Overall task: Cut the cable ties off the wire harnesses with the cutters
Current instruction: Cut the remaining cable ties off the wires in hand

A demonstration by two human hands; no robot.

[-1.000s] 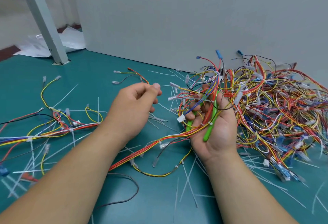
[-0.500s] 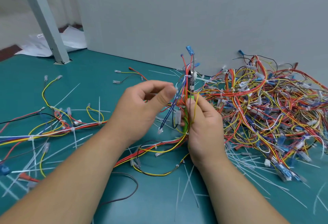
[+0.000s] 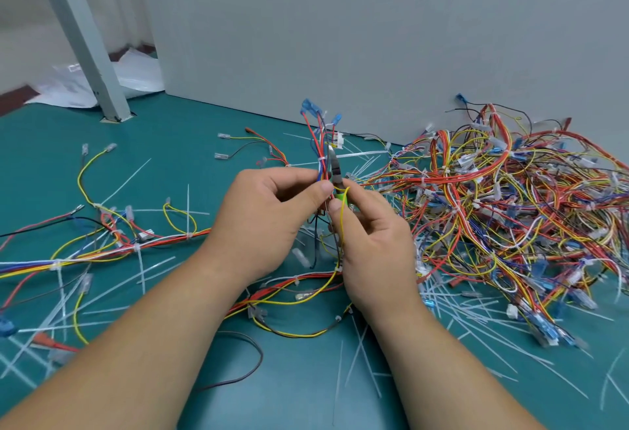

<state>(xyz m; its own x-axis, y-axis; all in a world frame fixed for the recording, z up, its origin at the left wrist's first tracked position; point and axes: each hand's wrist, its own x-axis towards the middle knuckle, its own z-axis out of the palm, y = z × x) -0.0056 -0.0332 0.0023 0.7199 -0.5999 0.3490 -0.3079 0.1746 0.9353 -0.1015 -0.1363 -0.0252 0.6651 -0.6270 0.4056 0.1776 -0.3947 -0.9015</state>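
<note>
My left hand point(image 3: 269, 222) pinches an upright wire harness point(image 3: 319, 136) of red, blue and white wires with blue terminals on top. A white cable tie point(image 3: 321, 159) wraps the bundle just above my fingers. My right hand point(image 3: 372, 242) grips the green-handled cutters point(image 3: 337, 174); their metal jaws point up beside the harness, close to the tie. The harness's lower wires trail down between both hands onto the green mat.
A big tangled heap of harnesses point(image 3: 510, 205) fills the right side, against the grey wall point(image 3: 374, 38). Loose harnesses point(image 3: 112, 242) and several cut white ties point(image 3: 476, 334) lie scattered on the mat. A grey post point(image 3: 85, 41) stands at the far left.
My right hand turned over from palm-up to upright and lifted the harness and cutters off the heap. My left hand moved right and took hold of the raised bundle.
</note>
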